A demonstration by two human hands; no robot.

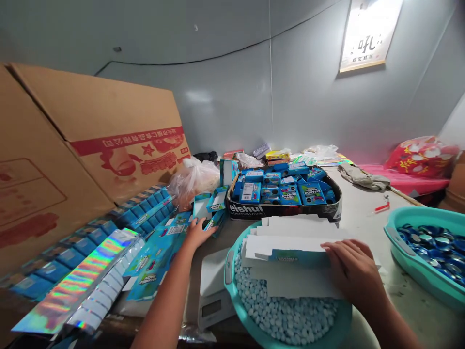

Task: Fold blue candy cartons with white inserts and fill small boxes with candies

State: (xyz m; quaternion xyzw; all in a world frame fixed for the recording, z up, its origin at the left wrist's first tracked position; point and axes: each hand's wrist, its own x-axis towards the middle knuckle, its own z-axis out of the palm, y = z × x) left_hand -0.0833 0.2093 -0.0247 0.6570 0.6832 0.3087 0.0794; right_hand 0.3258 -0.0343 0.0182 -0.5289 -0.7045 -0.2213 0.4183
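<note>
My right hand (354, 265) pinches the right end of a partly folded cardboard carton blank (298, 271), white inside with a blue printed strip. This blank lies with other white pieces over a turquoise basin (238, 300) of small pale-blue candies (286, 317). At the left, my left hand (198, 235) has its fingers around the near side of a small blue open carton (213, 222), which sits tilted; the fingertips are partly hidden. Beside it stand other open blue cartons (218, 199). Flat blue printed blanks (152, 269) lie left of my left forearm.
A black-rimmed tray (283, 211) holds many filled blue boxes. A second turquoise basin (403, 242) at right contains shiny blue-wrapped pieces. A scale (214, 286) stands beside the candy basin. Large cardboard boxes (141, 116), rows of blue packs (152, 208) and holographic sheets (80, 281) occupy the left.
</note>
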